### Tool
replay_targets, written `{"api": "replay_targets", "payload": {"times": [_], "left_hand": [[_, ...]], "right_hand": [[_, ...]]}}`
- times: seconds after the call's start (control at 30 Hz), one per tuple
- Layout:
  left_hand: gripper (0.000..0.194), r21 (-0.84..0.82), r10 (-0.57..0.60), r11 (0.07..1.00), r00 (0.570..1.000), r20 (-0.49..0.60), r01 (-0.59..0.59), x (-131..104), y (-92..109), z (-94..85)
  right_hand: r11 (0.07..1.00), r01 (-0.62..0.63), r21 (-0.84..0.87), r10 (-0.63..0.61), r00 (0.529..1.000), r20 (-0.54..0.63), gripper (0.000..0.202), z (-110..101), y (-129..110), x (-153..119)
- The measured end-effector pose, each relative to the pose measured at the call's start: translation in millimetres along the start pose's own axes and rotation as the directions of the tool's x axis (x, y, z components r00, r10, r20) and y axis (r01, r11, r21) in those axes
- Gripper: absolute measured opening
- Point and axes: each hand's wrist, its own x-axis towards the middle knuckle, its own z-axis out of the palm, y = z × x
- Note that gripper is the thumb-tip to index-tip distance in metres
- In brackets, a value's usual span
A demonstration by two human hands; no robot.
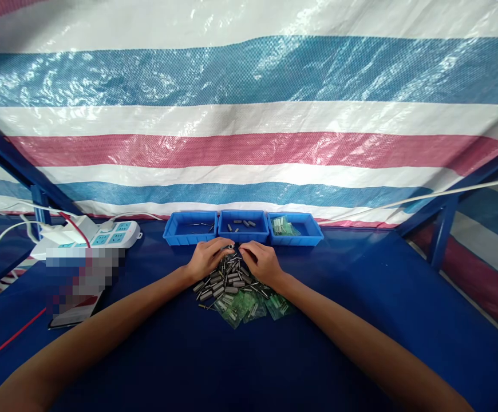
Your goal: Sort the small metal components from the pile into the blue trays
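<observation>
A heap of small metal parts (pixel 217 285) lies on the blue table, with short dark grey cylinders and thin shiny pins mixed together. My left hand (pixel 206 260) is over the heap's far left side, thumb and forefinger closed on a small metal cylinder (pixel 230 246) whose end shows. Just across from it, my right hand (pixel 264 264) is pinched at the heap's far right side; whatever is between its fingertips is too small to make out. Clear greenish plastic bags (pixel 245 303) with metal pieces inside lie at the heap's near edge.
Behind the hands stand three blue trays in a row: the left tray (pixel 172 233) has a few thin pins, the middle tray (pixel 222 229) several grey cylinders, the right tray (pixel 313 236) green bags. A white power strip (pixel 131 233) with cables and a partly blurred flat object (pixel 75 315) lie left.
</observation>
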Motion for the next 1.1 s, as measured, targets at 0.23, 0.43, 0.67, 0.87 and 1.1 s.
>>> {"api": "replay_targets", "payload": {"times": [0.23,0.43,0.67,0.87,1.1], "left_hand": [[0.027,-0.013,0.013,1.000,0.999,0.039,-0.012,0.5,1.8,-3.1],[0.023,-0.002,-0.015,1.000,0.999,0.035,0.015,-3.1,-3.5,0.0],[0.020,0.039,-0.039,0.999,0.994,0.101,0.035,-7.4,-8.0,1.9],[0.029,0.053,-0.036,0.998,0.995,0.096,0.031,-4.9,-3.8,1.0],[0.019,0.049,0.033,0.998,0.997,0.067,-0.037,0.6,0.6,-0.7]], "right_hand": [[1.000,-0.004,0.001,0.004,1.000,0.003,0.017,-0.4,-1.5,0.2],[1.000,0.001,0.017,0.000,0.999,-0.037,0.020,-1.3,-3.2,0.3],[0.995,0.099,0.012,-0.099,0.993,0.061,0.024,-1.2,-3.0,2.0],[0.998,0.056,-0.004,-0.056,0.998,0.003,0.023,-1.4,-3.8,1.5],[0.998,0.060,-0.034,-0.060,0.998,0.012,0.025,-1.7,-3.5,2.2]]}}
